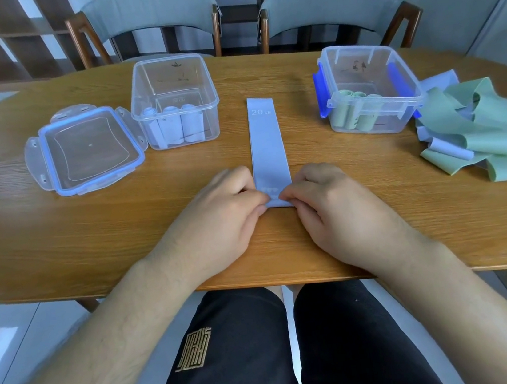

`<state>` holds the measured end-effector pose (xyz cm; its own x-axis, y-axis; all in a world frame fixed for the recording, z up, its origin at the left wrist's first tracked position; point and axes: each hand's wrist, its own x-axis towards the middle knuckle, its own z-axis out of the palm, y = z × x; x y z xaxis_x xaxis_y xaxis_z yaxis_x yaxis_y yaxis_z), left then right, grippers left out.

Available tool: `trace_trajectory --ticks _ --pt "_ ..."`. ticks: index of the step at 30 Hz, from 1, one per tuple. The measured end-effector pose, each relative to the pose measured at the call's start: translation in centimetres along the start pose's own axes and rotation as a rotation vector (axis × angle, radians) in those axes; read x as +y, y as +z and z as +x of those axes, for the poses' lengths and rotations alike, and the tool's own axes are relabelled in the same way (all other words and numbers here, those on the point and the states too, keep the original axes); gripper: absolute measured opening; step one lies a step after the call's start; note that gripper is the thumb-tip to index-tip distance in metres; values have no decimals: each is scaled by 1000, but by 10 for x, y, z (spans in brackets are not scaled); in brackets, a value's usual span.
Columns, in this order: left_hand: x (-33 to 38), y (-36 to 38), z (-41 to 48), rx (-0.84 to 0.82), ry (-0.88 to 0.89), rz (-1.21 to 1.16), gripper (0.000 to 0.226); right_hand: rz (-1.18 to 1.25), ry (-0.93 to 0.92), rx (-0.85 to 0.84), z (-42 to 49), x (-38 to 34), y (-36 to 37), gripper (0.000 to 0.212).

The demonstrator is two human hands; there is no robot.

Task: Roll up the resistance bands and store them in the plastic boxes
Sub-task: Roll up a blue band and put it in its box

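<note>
A light blue resistance band [266,138] marked "20 LB" lies flat and straight on the wooden table [121,228], running away from me. My left hand [217,219] and my right hand [331,207] pinch its near end from either side, where a small fold is turned up. A clear plastic box [170,73] at the back left holds three rolled blue bands [172,126]. A second clear box [366,57] with blue latches at the back right holds rolled green bands [354,114].
The left box's clear lid [88,149] with a blue seal lies beside it. A loose heap of green and blue bands [475,127] sits at the table's right edge. Two grey chairs [154,14] stand behind the table.
</note>
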<state>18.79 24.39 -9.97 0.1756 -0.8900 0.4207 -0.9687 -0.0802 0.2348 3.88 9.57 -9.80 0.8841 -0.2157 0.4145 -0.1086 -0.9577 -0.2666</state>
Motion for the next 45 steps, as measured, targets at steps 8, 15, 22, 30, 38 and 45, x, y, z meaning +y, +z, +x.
trace_trajectory --ticks 8,15,22,30,38,45 --pt "-3 3 4 7 10 -12 16 11 8 -5 3 2 1 12" --pt "-7 -2 5 -87 -17 4 22 30 7 -25 5 4 -2 14" --pt "-7 -2 8 -76 -48 -28 27 46 -7 -31 10 8 -3 14" --pt "-12 -3 16 -84 -43 -72 24 47 17 -14 15 10 4 20" --pt "-14 1 16 -97 -27 -19 27 70 5 -23 13 13 2 15" --pt "-17 1 17 -95 3 21 35 76 -4 -15 18 17 4 15"
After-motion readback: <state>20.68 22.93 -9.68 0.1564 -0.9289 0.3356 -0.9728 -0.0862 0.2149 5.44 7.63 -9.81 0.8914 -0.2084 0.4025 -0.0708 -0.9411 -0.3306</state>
